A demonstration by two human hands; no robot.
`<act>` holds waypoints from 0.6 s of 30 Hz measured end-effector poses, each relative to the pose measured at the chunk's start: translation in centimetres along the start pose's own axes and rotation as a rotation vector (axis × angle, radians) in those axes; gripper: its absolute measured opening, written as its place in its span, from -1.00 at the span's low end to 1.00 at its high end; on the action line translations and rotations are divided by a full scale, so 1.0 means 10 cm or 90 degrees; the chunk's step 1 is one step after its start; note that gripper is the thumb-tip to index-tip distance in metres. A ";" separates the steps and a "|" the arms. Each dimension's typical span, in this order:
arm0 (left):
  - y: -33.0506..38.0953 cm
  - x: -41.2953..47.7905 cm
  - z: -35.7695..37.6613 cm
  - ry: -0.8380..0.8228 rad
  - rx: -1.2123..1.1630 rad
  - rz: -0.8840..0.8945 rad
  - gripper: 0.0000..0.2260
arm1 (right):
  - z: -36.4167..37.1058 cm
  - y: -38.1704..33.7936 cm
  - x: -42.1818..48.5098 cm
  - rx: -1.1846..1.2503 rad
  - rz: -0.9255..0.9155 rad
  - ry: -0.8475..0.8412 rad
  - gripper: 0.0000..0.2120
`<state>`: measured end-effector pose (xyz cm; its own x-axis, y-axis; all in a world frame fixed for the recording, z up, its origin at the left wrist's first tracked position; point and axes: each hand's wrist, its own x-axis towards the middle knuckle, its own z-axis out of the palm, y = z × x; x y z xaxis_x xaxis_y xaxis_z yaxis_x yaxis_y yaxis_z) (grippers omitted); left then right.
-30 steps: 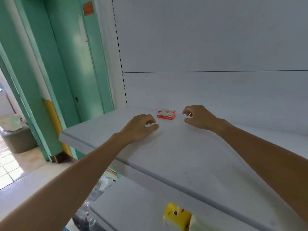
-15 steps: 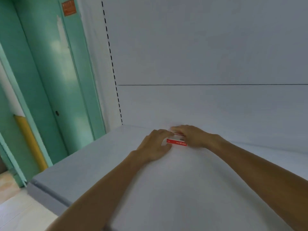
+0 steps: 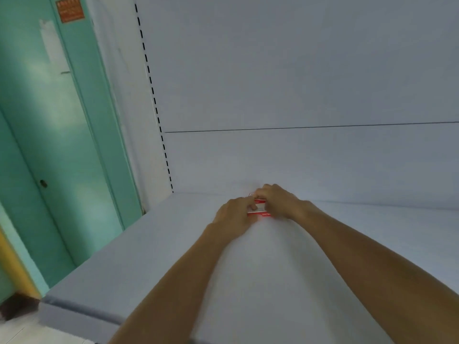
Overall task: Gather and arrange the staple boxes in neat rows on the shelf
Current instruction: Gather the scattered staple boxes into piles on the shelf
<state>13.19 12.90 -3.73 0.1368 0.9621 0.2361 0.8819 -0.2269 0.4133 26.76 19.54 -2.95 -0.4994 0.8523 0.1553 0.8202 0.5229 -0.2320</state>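
Step in hand: squaring up a staple box (image 3: 259, 208) at the rear of the shelf (image 3: 149, 256). Left grip (image 3: 234, 214) and right grip (image 3: 275, 201) are both closed on it, fingers curled over its top and ends. The box is pinched between the two and mostly covered. Possibly two boxes stacked; blur hides it. It sits just short of the back panel (image 3: 298, 157). Next move, I judge — release, fetch more boxes, set them alongside.
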 end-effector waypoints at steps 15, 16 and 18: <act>-0.05 -0.79 -0.49 -0.085 0.113 -0.002 -0.80 | -0.09 -0.20 -1.01 0.021 0.186 0.166 -0.80; -0.02 -0.83 -0.49 -0.080 0.160 -0.017 -0.72 | -0.11 -0.21 -1.08 0.025 0.194 0.152 -0.79; 0.04 -0.87 -0.44 -0.063 0.225 -0.045 -0.55 | -0.17 -0.21 -1.21 0.021 0.212 0.109 -0.78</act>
<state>10.36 3.74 -1.79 0.0979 0.9873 0.1252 0.9897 -0.1098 0.0920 31.52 8.07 -2.72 -0.1503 0.9631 0.2234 0.9191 0.2193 -0.3272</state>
